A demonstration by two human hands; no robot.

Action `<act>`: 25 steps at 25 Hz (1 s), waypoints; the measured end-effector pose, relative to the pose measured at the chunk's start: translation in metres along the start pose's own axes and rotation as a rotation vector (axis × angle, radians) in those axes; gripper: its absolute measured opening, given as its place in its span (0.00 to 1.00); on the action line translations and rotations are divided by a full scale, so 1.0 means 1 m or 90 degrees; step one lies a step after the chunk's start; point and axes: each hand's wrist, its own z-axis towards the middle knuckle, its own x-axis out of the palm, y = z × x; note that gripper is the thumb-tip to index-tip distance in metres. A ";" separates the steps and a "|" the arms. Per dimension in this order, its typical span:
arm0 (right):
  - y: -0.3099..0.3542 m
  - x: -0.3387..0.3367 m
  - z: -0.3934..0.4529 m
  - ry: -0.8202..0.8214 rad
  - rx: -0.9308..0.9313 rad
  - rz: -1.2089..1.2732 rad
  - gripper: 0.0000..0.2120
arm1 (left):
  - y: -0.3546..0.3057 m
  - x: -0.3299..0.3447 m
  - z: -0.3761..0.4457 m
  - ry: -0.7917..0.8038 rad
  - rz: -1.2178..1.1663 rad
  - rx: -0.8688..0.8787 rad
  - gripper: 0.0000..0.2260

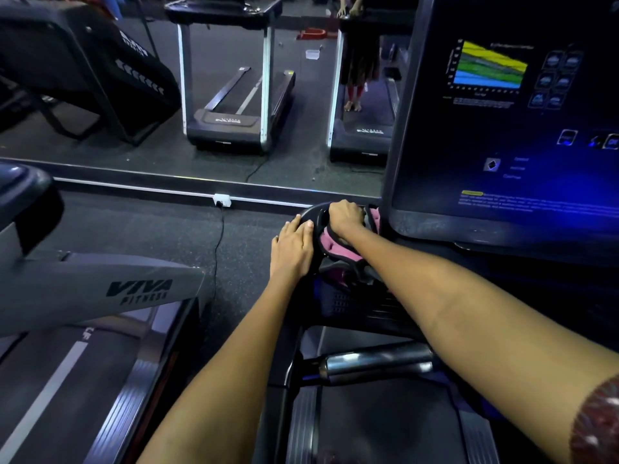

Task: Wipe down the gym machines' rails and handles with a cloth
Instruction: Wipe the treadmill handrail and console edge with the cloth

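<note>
While the left hand (292, 246) is resting flat on the handle (310, 214), the right hand (345, 216) is clenching the pink cloth (338, 247) at 3 o'clock of it, below the console (502, 128). Wiping seems underway; next likely calls for sliding along the curve.

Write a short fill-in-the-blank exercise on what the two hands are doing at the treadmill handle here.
1. The right hand presses a ____ cloth onto the curved black handle.
2. The left hand lies ____ on the handle, holding nothing.
3. The lit console screen stands to the ____ of both hands.

Missing words: pink; flat; right
</note>
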 end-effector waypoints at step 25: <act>-0.008 0.016 -0.076 -0.404 -0.208 0.134 0.03 | -0.001 -0.002 -0.006 -0.089 -0.091 -0.003 0.18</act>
